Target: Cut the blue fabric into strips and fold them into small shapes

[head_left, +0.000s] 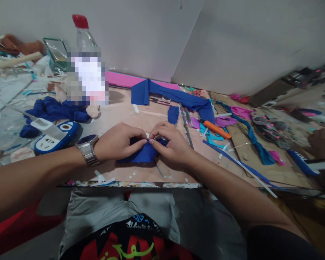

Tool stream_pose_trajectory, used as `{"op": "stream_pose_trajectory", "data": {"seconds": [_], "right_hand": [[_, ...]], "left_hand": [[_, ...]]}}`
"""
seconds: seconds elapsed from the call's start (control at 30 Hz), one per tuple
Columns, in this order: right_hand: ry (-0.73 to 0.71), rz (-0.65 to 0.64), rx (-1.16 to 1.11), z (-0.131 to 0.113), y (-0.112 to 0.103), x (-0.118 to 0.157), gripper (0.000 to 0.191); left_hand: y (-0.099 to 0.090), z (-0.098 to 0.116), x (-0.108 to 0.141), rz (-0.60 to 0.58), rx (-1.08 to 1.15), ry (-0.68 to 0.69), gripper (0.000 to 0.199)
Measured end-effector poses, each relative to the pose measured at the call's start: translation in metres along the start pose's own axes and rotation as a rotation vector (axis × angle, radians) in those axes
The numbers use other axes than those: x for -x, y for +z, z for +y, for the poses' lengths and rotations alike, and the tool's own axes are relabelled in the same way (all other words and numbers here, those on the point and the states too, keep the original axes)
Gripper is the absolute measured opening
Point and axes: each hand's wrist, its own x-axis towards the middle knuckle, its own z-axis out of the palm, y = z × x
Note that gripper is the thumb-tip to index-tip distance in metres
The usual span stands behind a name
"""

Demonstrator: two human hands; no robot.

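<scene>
A piece of blue fabric lies on the pinkish work board just in front of me, partly covered by both hands. My left hand, with a metal watch on its wrist, pinches the fabric between thumb and fingertips. Close against it, my right hand pinches the same fabric, thumb and index finger nearly meeting the left ones. A small white bit shows between the fingertips; I cannot make out what it is. Beyond the hands rest a long folded blue fabric strip and a small blue fabric piece.
An orange-handled cutter sits to the right among cloth scraps. A blue-and-white power strip, crumpled blue fabric and a red-capped bottle stand left. Another person's hand is at the far right. A wall rises behind.
</scene>
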Motion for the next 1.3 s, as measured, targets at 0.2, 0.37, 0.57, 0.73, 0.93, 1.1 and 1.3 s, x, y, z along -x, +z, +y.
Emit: {"op": "stream_pose_trajectory", "data": {"seconds": [0.2, 0.37, 0.57, 0.73, 0.93, 1.1, 1.3], "right_hand": [[-0.008, 0.013, 0.015, -0.0016, 0.0029, 0.0002, 0.005], [-0.012, 0.008, 0.009, 0.0002, 0.0027, 0.0001, 0.004], [-0.032, -0.037, 0.027, 0.0007, 0.0022, -0.001, 0.006], [-0.056, -0.026, 0.039, 0.0006, 0.0023, -0.0006, 0.006], [-0.079, 0.005, 0.054, 0.0009, 0.0017, -0.0006, 0.006], [-0.108, 0.049, 0.099, -0.0015, 0.0009, 0.0004, 0.006], [-0.1, -0.015, 0.036, -0.0016, 0.0009, 0.0002, 0.006]], "left_hand": [[0.0, 0.0013, -0.0004, -0.048, 0.099, -0.044, 0.023], [-0.0012, 0.001, -0.0009, -0.06, 0.054, -0.037, 0.02], [-0.0024, 0.0014, -0.0001, -0.063, -0.016, 0.001, 0.019], [-0.0028, 0.0032, -0.0008, -0.054, 0.183, -0.052, 0.027], [-0.0024, 0.0011, -0.0035, -0.045, 0.304, -0.13, 0.03], [-0.002, 0.0003, -0.0047, -0.034, 0.328, -0.153, 0.035], [-0.0003, 0.0037, -0.0001, 0.062, 0.008, 0.053, 0.023]]}}
